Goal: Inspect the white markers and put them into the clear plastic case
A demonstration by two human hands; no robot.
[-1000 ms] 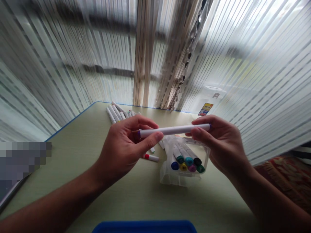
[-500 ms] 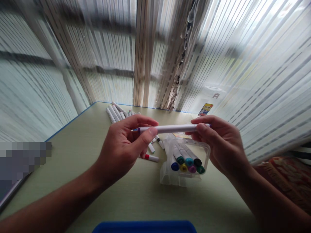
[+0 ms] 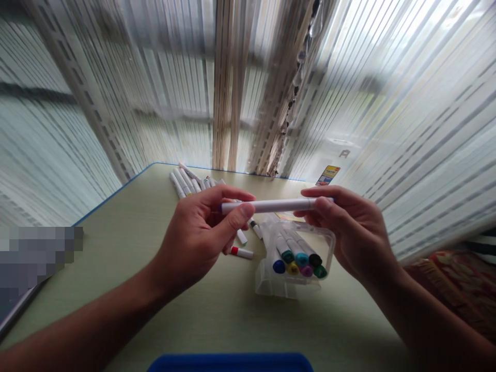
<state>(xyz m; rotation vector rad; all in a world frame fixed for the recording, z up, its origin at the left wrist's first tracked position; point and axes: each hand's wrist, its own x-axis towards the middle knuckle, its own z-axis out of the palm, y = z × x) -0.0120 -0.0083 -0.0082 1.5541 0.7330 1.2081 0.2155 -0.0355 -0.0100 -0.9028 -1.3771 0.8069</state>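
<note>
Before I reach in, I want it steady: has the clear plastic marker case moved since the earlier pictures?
No: the clear plastic marker case shows no visible shift in any direction against the blue-edged table.

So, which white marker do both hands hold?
The raised, purple-ended white cylindrical marker; the others lie on the pale green table or inside the clear plastic case.

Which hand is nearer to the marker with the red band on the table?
Left. In the picture, the left hand is just above and left of the red-banded marker; the right hand is farther off to the right, by the clear case.
</note>
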